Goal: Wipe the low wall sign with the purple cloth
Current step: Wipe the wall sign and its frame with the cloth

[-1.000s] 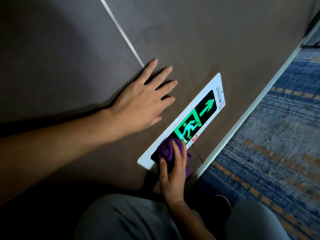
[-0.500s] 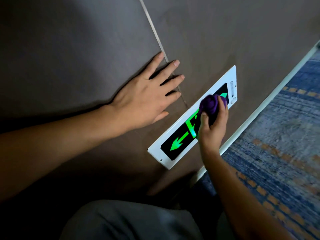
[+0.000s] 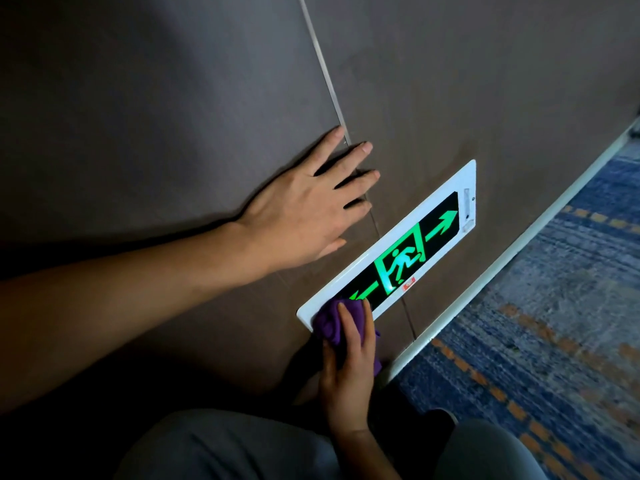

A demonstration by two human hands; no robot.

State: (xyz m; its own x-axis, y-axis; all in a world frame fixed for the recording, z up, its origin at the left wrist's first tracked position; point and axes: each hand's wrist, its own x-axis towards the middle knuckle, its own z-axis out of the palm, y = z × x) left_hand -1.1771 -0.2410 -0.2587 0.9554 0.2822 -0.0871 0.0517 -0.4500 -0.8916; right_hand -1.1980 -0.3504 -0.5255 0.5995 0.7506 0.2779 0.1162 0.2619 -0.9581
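Observation:
A long white-framed exit sign [image 3: 440, 216] with a black face, a glowing green running figure and green arrows is set low in the brown wall. My right hand [image 3: 349, 372] is shut on the bunched purple cloth [image 3: 330, 322] and presses it against the sign's lower left end, covering part of the left arrow. My left hand [image 3: 304, 209] lies flat on the wall above the sign, fingers spread, holding nothing.
A thin metal seam [image 3: 329, 81] runs down the wall behind my left hand. A white skirting strip [image 3: 512, 268] borders the blue and orange patterned carpet [image 3: 554, 341] at the right. My grey-trousered knees [image 3: 225, 448] fill the bottom of the view.
My right hand has swept the cloth from the sign's right end back to its lower left end. The right arrow and running figure are uncovered again. My left hand stays planted.

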